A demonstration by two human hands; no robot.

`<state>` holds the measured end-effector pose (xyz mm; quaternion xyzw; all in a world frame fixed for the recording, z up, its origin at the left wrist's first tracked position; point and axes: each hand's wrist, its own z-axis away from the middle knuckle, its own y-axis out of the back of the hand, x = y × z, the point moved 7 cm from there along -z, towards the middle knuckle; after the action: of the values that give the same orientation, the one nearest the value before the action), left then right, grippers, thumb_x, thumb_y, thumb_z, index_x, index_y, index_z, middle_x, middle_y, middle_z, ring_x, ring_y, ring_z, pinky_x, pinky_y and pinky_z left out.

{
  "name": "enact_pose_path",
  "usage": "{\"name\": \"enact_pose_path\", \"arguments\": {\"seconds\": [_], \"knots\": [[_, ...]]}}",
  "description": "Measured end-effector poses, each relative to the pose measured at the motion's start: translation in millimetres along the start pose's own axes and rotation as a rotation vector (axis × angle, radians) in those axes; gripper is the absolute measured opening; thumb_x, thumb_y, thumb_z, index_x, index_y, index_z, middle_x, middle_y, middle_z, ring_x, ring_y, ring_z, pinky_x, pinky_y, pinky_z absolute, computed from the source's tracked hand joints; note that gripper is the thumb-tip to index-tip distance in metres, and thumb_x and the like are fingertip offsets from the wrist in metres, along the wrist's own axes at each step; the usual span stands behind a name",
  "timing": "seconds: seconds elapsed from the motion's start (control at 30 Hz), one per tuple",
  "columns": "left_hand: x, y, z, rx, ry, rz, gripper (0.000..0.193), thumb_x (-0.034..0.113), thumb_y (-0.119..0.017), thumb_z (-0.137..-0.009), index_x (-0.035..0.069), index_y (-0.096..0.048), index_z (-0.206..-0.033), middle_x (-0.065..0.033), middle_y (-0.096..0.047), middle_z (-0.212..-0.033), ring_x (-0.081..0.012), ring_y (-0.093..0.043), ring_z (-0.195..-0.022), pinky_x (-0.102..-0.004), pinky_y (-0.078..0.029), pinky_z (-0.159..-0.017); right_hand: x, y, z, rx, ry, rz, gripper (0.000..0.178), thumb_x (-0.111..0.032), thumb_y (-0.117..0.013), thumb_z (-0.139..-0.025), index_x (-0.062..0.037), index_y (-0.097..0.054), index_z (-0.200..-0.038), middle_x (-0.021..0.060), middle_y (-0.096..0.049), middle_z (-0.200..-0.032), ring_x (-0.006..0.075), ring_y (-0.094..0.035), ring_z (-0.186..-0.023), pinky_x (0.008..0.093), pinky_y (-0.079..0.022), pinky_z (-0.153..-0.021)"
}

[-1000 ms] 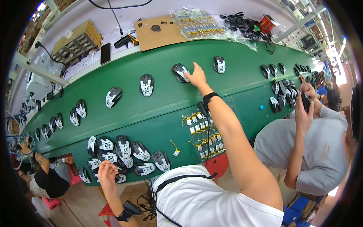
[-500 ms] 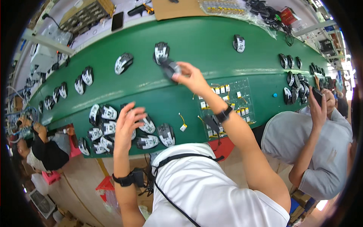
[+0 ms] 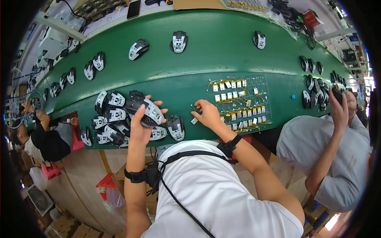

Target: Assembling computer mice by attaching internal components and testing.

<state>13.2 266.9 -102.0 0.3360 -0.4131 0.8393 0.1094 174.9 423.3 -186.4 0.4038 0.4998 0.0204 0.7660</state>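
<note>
In my left hand (image 3: 145, 117) is a computer mouse (image 3: 151, 112), black with its pale underside showing, tilted above a pile of similar mice. My fingers and thumb are closed round its sides. My right hand (image 3: 208, 114) is down at the green bench, its fingertips pinched at the thin wires of a small silver battery (image 3: 194, 120). The battery's little connector shows above the fingers. Right of that hand lies a clear plastic tray (image 3: 262, 102) with rows of wired batteries. Another mouse (image 3: 175, 127) lies between my hands at the near edge.
A raised green strip (image 3: 222, 47) runs across behind the bench, with mice spaced along it. A pile of mice (image 3: 116, 115) sits on the left. A small blue piece (image 3: 293, 96) lies right of the tray. A co-worker in grey (image 3: 325, 146) sits at the right.
My right hand has come down from the strip to the loose battery and no longer holds a mouse. My left hand, empty before, now grips one. The view has shifted slightly.
</note>
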Motion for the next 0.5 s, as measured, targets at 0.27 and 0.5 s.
{"name": "enact_pose_path", "arguments": {"seconds": [0.27,0.5], "knots": [[-9.4,12.4,7.8,0.045,0.032,-0.085,0.053,0.035,-0.052,-0.091,0.007,-0.039,-0.134,-0.0184,-0.057,-0.118,-0.0344,-0.062,-0.102,-0.0444,-0.058,-0.073,-16.6,-15.5,-14.4,0.074,0.217,0.153,0.032,-0.005,-0.068,-0.075,-0.0077,-0.054,-0.103,0.007,-0.063,-0.085,0.0252,-0.063,-0.079,0.0358,-0.051,-0.068],[-4.8,-7.3,12.2,-0.001,-0.045,-0.213,0.066,0.031,-0.064,-0.083,0.004,-0.035,-0.136,-0.0212,-0.053,-0.124,-0.0334,-0.054,-0.115,-0.0456,-0.058,-0.079,-40.7,-2.5,-5.1,-0.091,-0.182,-0.915,0.029,0.0,-0.061,-0.084,-0.0033,-0.051,-0.112,0.0051,-0.06,-0.089,0.0124,-0.061,-0.076,0.0247,-0.047,-0.065]]}}
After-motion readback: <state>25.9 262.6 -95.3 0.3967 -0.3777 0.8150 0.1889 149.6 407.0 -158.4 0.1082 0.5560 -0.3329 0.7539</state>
